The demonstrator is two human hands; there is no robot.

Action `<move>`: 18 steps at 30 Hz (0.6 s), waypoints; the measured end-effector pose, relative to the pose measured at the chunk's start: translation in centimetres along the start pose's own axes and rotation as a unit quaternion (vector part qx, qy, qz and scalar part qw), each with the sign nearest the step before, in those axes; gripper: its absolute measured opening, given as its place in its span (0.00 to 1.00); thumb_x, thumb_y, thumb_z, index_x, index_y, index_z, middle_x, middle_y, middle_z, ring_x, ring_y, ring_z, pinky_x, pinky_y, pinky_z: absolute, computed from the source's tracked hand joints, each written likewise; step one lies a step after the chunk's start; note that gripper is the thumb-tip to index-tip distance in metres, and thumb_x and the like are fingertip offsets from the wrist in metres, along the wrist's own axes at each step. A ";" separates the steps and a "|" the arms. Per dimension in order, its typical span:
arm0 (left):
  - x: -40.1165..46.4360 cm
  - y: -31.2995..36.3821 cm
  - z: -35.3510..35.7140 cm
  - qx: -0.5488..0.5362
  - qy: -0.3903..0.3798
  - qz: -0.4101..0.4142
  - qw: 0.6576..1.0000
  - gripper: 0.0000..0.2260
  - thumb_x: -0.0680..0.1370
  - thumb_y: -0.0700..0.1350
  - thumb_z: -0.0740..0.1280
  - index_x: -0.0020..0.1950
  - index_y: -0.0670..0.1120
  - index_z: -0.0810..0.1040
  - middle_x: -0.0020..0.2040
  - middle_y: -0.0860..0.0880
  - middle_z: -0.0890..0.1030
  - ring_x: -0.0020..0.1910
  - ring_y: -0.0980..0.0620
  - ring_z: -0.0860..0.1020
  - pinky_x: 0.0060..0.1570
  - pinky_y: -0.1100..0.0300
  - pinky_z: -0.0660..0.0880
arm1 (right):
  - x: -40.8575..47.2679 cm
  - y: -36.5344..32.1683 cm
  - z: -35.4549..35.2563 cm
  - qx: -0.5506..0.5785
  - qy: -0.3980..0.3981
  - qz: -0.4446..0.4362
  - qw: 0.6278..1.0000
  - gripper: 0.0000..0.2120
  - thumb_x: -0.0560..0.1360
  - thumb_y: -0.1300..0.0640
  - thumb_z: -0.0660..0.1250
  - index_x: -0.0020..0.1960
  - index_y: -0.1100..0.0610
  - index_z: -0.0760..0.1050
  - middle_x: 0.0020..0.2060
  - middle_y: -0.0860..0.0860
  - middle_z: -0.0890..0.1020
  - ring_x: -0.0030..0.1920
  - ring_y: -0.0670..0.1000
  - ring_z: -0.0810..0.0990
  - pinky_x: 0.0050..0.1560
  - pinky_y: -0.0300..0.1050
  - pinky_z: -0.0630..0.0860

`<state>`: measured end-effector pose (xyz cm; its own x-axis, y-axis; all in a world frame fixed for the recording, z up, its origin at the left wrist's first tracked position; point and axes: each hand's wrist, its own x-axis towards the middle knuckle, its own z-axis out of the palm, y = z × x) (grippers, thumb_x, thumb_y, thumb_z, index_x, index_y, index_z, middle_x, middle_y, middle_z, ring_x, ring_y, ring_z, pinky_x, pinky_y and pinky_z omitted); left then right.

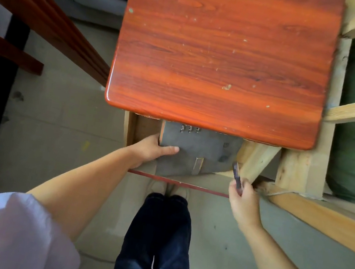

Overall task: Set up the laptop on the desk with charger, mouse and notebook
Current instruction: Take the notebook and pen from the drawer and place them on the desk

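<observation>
The grey notebook [194, 151], spiral-bound with its rings tucked under the bench [223, 54] edge, sits low in the open space beneath the top, partly hidden by it. The left hand [152, 149] has its grip closed on the notebook's near left corner, thumb on the cover and fingers underneath. The right hand [243, 198] pinches a thin dark object [237, 174], probably a pen, though blur keeps that uncertain. No laptop, charger or mouse is visible, and the bench top is bare.

The step looks like drawing the notebook out. To do it well, the person should pull straight toward the body, keeping the book level so the rings clear the bench's underside, then lift past the rounded front edge. A one-corner hold may let the cover sag, so the right hand could steady the far side near the pale timber frame [259, 160].
</observation>
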<state>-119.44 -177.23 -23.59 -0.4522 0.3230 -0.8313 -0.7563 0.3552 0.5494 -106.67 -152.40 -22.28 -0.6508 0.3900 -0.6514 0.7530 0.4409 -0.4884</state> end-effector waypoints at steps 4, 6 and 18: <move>-2.9 -0.2 1.4 0.012 -0.040 -0.033 0.999 0.13 0.76 0.48 0.68 0.60 0.48 0.76 0.61 0.46 0.80 0.58 0.49 0.79 0.59 0.50 0.76 | -3.4 3.1 0.1 0.059 0.006 0.146 0.987 0.12 0.79 0.56 0.56 0.50 0.56 0.78 0.26 0.53 0.75 0.30 0.54 0.77 0.30 0.44 0.71; -4.7 -0.3 1.4 0.007 -0.071 -0.049 0.996 0.13 0.76 0.47 0.67 0.60 0.48 0.77 0.61 0.46 0.80 0.60 0.48 0.79 0.65 0.47 0.72 | -3.7 3.2 0.8 0.174 -0.020 0.216 0.960 0.15 0.80 0.60 0.51 0.63 0.56 0.71 0.38 0.58 0.82 0.45 0.58 0.82 0.46 0.53 0.78; -9.5 -5.5 -0.6 0.469 -0.085 -0.042 0.878 0.03 0.70 0.48 0.66 0.38 0.50 0.76 0.39 0.51 0.79 0.38 0.52 0.77 0.31 0.70 0.68 | 0.8 1.0 2.7 0.526 -0.006 0.386 0.758 0.26 0.75 0.74 0.42 0.72 0.67 0.52 0.72 0.63 0.62 0.70 0.60 0.66 0.69 0.56 0.66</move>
<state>-111.22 -182.78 -18.76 -0.2759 0.3588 -0.8917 -0.0260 0.9246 0.3801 -106.17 -153.79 -24.87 0.0197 0.1933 -0.9810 0.5729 -0.8063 -0.1474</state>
